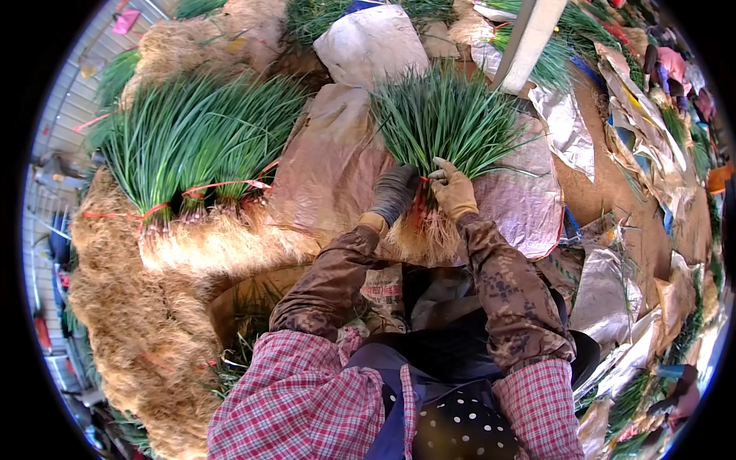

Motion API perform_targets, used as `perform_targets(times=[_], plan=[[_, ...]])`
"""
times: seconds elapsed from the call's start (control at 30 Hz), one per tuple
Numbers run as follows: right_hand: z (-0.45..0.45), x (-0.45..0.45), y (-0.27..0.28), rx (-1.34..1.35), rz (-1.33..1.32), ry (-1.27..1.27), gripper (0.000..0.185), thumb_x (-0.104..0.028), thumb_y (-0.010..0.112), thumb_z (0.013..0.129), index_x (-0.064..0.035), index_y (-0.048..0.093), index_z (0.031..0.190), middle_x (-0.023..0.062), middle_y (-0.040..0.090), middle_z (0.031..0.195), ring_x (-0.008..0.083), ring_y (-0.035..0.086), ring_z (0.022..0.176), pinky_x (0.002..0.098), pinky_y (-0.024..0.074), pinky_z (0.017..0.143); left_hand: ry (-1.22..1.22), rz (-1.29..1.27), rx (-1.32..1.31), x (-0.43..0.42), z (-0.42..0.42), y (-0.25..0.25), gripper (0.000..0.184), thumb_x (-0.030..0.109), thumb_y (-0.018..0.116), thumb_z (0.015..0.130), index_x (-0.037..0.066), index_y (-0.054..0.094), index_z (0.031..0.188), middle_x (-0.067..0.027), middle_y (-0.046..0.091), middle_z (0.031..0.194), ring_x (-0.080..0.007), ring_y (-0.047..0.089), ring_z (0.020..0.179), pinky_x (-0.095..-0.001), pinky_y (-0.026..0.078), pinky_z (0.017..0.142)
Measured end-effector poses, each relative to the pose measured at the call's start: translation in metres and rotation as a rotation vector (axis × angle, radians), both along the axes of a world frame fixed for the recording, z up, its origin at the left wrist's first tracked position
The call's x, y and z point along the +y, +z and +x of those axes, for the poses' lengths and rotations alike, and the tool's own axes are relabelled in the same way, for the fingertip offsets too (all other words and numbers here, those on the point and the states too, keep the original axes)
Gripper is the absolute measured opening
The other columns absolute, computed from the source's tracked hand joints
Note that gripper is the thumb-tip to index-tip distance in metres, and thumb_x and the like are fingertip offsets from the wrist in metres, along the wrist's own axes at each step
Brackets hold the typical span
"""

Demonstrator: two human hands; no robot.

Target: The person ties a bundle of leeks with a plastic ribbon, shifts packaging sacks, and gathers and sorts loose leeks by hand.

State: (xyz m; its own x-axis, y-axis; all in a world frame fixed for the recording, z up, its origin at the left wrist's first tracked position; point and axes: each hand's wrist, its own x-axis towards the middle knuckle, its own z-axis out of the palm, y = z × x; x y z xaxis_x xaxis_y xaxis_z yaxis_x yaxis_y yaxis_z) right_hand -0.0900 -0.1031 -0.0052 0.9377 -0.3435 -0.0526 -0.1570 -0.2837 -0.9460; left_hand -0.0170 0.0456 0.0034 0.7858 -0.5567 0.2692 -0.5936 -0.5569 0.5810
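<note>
A bundle of long green stalks [445, 119] with pale stringy roots lies in front of me on woven sacks, leaves pointing away. My left hand [395, 193], in a dark grey glove, is closed at the left side of its base, by a bit of red tie. In a tan glove, my right hand [453, 188] grips the right side of the same base, its fingers bent. Tied bundles [165, 153] with red bands lie to the left, their roots towards me. The fingertips against the stalks are partly hidden.
Dried roots [146, 330] are heaped at the left. A white sack [372, 46] lies behind the bundles, and a pale post [529, 46] stands at the back right. Other people [671, 69] are at the far right, among crumpled sacks [606, 291].
</note>
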Motion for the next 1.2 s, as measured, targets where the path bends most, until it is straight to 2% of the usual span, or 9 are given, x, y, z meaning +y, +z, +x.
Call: perform_targets(times=[0.17,0.2,0.3,0.4,0.53,0.63,0.73,0.87,1.2], plan=[[-0.003,-0.006,0.022,0.122,-0.190,-0.159,0.031,-0.015,0.055,0.087,-0.0043,0.055,0.116,0.0117,0.066,0.092,0.0195,0.062,0.072,0.0288,0.0510,0.067,-0.108,-0.020,0.136,0.010,0.017,0.007,0.013,0.010,0.064,0.077,0.003,0.061,0.088,-0.0164,0.061,0.080,-0.0338,0.060,0.075,-0.0393,0.048,0.065],[0.004,-0.018,-0.009,0.069,-0.098,-0.066,0.029,-0.026,0.054,0.089,-0.0025,0.057,0.107,0.0102,0.066,0.084,0.0173,0.061,0.063,0.0285,0.0515,0.057,-0.135,0.008,0.170,0.008,0.019,0.009,0.014,0.010,0.064,0.078,0.003,0.061,0.089,-0.0163,0.061,0.081,-0.0333,0.060,0.075,-0.0390,0.048,0.066],[-0.007,0.011,0.060,0.627,0.569,0.151,0.037,-0.039,0.053,0.091,-0.0043,0.057,0.102,0.0073,0.065,0.076,0.0134,0.059,0.056,0.0261,0.0495,0.046,-0.091,-0.169,0.250,0.008,0.015,0.011,0.009,0.008,0.060,0.078,0.003,0.060,0.086,-0.0167,0.058,0.076,-0.0339,0.056,0.070,-0.0398,0.047,0.064],[-0.013,0.026,0.052,0.685,0.927,0.075,0.042,-0.047,0.053,0.089,-0.0065,0.056,0.100,0.0040,0.063,0.070,0.0106,0.058,0.054,0.0228,0.0466,0.041,-0.146,-0.109,0.250,0.008,0.017,0.015,0.012,0.008,0.060,0.078,0.003,0.060,0.090,-0.0163,0.061,0.082,-0.0324,0.059,0.075,-0.0373,0.048,0.068],[-0.005,0.037,0.043,0.594,1.024,-0.076,0.030,-0.033,0.055,0.092,-0.0037,0.056,0.094,0.0066,0.063,0.075,0.0144,0.060,0.057,0.0272,0.0512,0.045,-0.173,0.062,0.236,0.007,0.021,0.017,0.013,0.008,0.061,0.077,0.003,0.060,0.090,-0.0168,0.061,0.083,-0.0319,0.060,0.076,-0.0369,0.047,0.067],[-0.006,0.037,0.032,0.531,1.042,-0.061,0.023,-0.026,0.053,0.093,-0.0035,0.056,0.097,0.0054,0.063,0.078,0.0128,0.059,0.059,0.0261,0.0511,0.047,-0.158,-0.049,0.260,0.011,0.014,0.025,0.011,0.007,0.061,0.077,0.003,0.060,0.086,-0.0165,0.060,0.080,-0.0317,0.059,0.073,-0.0369,0.047,0.064],[-0.013,0.026,0.045,0.555,0.873,0.066,0.022,-0.022,0.048,0.096,-0.0018,0.055,0.101,0.0011,0.057,0.074,0.0094,0.051,0.054,0.0234,0.0457,0.044,-0.120,-0.021,0.172,0.015,0.023,0.012,0.009,0.007,0.061,0.077,0.003,0.060,0.084,-0.0154,0.059,0.076,-0.0295,0.058,0.070,-0.0369,0.046,0.062],[-0.017,0.004,0.060,0.500,0.963,-0.025,0.018,-0.010,0.049,0.091,0.0027,0.060,0.096,-0.0034,0.047,0.060,0.0050,0.036,0.042,0.0205,0.0323,0.035,-0.083,-0.048,0.093,0.027,0.038,-0.009,0.008,0.002,0.063,0.074,0.003,0.060,0.081,-0.0143,0.058,0.071,-0.0259,0.056,0.065,-0.0351,0.046,0.061],[-0.025,-0.003,0.063,0.508,0.919,0.013,0.022,-0.013,0.043,0.093,0.0022,0.058,0.096,-0.0020,0.050,0.064,0.0056,0.039,0.045,0.0203,0.0336,0.038,-0.059,-0.026,0.137,0.028,0.026,-0.020,0.007,0.005,0.063,0.075,0.005,0.060,0.082,-0.0150,0.060,0.077,-0.0297,0.058,0.070,-0.0378,0.047,0.064]])
